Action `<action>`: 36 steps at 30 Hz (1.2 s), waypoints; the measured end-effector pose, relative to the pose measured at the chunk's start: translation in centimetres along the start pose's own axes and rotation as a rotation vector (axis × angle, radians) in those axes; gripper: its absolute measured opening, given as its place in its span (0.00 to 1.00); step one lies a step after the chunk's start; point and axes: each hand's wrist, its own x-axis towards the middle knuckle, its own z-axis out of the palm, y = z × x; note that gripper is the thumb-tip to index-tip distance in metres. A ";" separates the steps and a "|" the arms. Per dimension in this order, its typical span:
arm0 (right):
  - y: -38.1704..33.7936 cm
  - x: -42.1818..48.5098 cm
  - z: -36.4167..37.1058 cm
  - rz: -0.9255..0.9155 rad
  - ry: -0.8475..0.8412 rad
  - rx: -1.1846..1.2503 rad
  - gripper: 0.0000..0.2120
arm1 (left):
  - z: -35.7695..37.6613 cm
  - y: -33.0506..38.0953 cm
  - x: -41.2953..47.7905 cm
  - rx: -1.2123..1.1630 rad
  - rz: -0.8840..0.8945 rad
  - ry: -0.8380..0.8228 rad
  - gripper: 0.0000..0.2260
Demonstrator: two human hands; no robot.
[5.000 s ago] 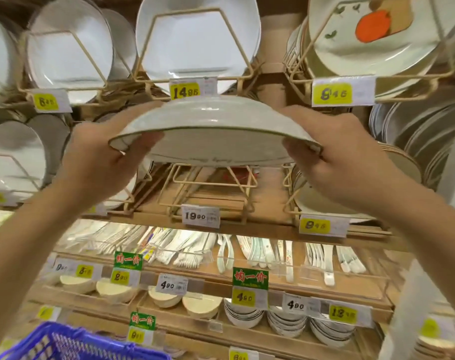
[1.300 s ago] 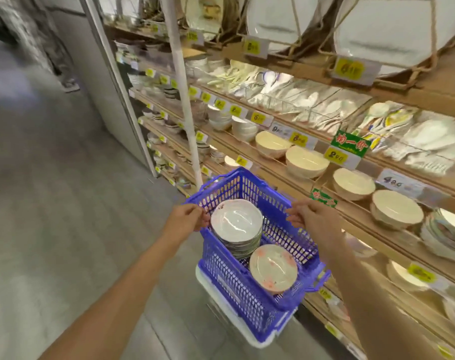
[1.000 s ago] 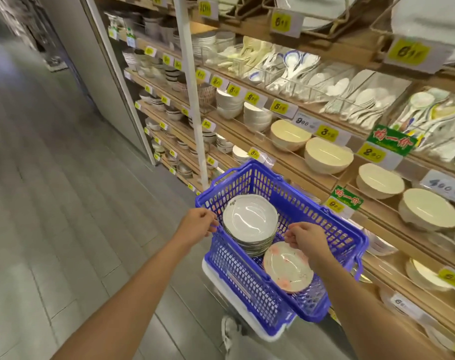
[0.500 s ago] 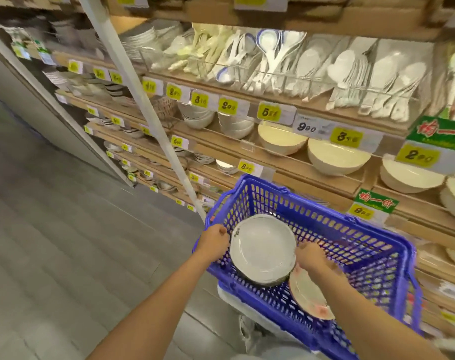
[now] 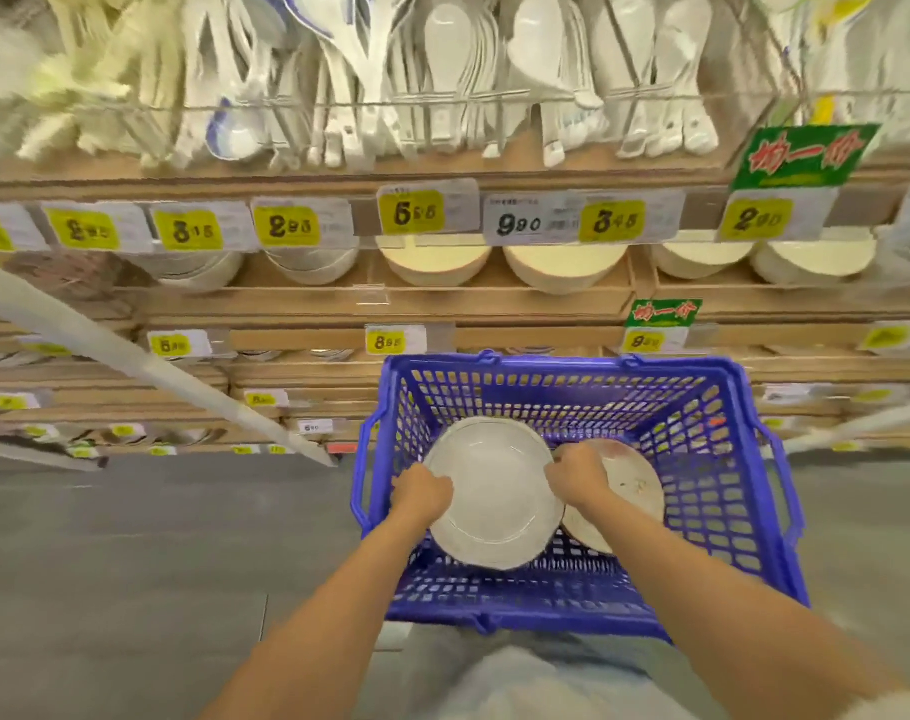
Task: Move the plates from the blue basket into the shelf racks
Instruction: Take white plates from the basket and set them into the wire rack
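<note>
The white plate (image 5: 489, 491) lies face up on top of a stack on the left of the blue basket (image 5: 562, 368), with a patterned plate (image 5: 635, 485) just beside it on the right, partly tucked under its rim. It looks like glazed ceramic: stiff, smooth, probably slippery at the rim, heavy for its size and liable to chip if knocked against the basket wall or another plate. The sensible hold is at two opposite points of the rim, thumbs on top and fingers hooked beneath, lifting it level. The hands are set that way now: the left hand (image 5: 422, 493) curls round the plate's left rim and the right hand (image 5: 577, 475) round its right rim, so both clamp it from either side (whether they take the top plate alone or several from the stack cannot be told, since the fingertips are hidden). No wire rack shows here; the shelves ahead hold bowls (image 5: 562, 267) and spoons (image 5: 442, 70).
</note>
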 end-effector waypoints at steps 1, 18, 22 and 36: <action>-0.2 -0.1 0.1 0.033 0.009 0.016 0.13 | 0.2 0.2 0.1 -0.016 -0.023 0.007 0.21; -1.5 -1.2 0.3 0.238 0.095 0.182 0.12 | 0.4 0.4 0.2 -0.123 -0.122 -0.015 0.25; -1.4 -1.8 -0.8 0.192 0.064 0.273 0.13 | -0.6 -0.1 -0.8 -0.220 0.017 -0.021 0.23; 0.1 -11.2 -6.9 -0.016 0.007 0.820 0.07 | -5.5 3.9 -5.3 -0.429 0.418 -0.218 0.06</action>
